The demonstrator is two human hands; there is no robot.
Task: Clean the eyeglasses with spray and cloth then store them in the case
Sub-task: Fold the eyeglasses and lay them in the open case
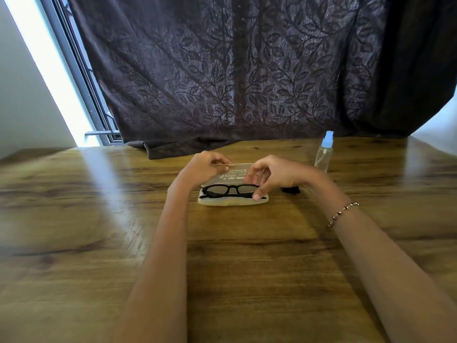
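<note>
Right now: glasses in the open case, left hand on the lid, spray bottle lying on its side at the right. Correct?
Not quite. The head view shows the spray bottle standing upright, not lying on its side. The rest holds: eyeglasses in the open case, left hand on the lid, bottle at the right.

Black-framed eyeglasses (231, 189) lie in the open translucent case (230, 201), black cloth (291, 190) just beside it, blue-capped spray bottle (324, 154) upright behind.
</note>
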